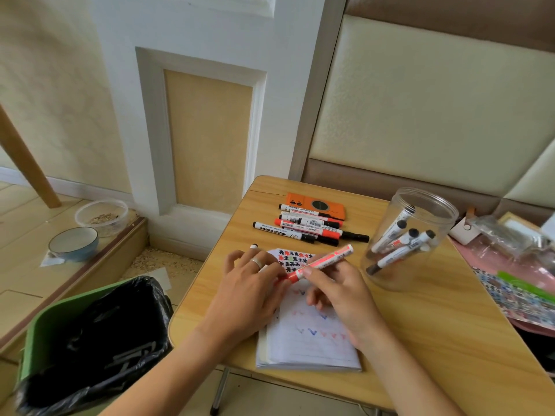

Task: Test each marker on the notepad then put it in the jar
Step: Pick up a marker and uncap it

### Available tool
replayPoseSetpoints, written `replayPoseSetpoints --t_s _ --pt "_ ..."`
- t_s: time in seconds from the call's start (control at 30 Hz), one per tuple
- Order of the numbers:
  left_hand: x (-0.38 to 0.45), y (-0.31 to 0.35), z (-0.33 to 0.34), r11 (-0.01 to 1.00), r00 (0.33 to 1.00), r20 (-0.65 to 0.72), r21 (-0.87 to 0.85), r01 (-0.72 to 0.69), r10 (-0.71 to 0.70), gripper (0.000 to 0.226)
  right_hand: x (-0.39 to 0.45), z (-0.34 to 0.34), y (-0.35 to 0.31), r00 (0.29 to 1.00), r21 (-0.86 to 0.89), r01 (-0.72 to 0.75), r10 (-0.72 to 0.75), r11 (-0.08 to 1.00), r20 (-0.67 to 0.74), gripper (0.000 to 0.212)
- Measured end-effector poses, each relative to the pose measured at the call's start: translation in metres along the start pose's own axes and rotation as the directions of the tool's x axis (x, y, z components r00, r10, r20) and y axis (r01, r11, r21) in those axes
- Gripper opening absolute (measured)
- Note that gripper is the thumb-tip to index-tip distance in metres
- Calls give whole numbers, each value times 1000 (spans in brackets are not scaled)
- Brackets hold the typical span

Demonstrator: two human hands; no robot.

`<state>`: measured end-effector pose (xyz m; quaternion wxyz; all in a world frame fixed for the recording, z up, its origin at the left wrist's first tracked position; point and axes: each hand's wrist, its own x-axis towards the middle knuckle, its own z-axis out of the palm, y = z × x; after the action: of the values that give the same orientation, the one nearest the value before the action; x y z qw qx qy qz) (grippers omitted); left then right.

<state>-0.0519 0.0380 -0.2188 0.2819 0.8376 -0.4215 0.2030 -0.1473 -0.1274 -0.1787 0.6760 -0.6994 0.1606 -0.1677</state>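
Both hands hold a red marker (326, 261) slanted above the notepad (309, 337). My right hand (339, 292) grips its barrel. My left hand (253, 282) pinches the red cap end at the marker's lower left. The notepad's open page carries red and blue check marks. A clear plastic jar (410, 238) stands to the right with several markers inside. Behind the notepad lies a pile of loose markers (309, 228), red and black capped.
An orange phone-like case (318, 204) lies behind the loose markers. A green bin with a black bag (93, 334) stands left of the small wooden table (435, 340). Cluttered bags and patterned paper (516, 283) sit at the right. Bowls (73, 243) rest on the floor ledge.
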Motion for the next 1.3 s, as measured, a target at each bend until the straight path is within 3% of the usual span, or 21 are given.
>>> replayPoseSetpoints --t_s 0.1,0.17,0.2,0.27,0.33,0.4,0.5,0.67,0.97,1.17,1.3 --pt "-1 -3 3 1000 1000 18 13 -8 8 31 1 -5 -3 999 129 22 -16 991 -52 11" --pt "0 -3 3 1000 1000 23 16 6 -6 32 7 -17 -5 990 115 70 -55 991 -130 10" --pt "0 -3 3 1000 1000 27 20 12 -12 32 9 -24 -6 985 54 101 -93 993 -144 8" --pt "0 -2 3 999 999 39 37 11 -13 33 13 -37 -7 969 -235 205 -231 950 -91 5" --pt "0 -1 4 998 999 45 58 0 -2 33 13 -42 -5 929 -524 337 -367 782 50 8" --pt "0 -1 5 997 999 29 75 -16 14 31 10 -40 -4 880 -655 446 -432 610 197 8" --pt "1 0 5 997 1000 -8 76 -30 30 31 9 -31 -2 839 -750 524 -396 404 373 18" --pt "-1 1 2 997 997 9 -2 -72 72 28 8 -19 -1 774 -798 574 -436 181 458 19" --pt "-2 1 1 995 995 -9 23 -95 95 22 2 -16 -6 822 -807 549 -315 218 474 38" --pt "-2 0 -2 995 993 -86 58 -82 86 13 1 -16 -9 840 -845 512 -297 156 454 38" --pt "-3 1 -2 996 994 -69 32 -88 90 18 0 -18 -12 862 -846 492 -252 207 440 37"
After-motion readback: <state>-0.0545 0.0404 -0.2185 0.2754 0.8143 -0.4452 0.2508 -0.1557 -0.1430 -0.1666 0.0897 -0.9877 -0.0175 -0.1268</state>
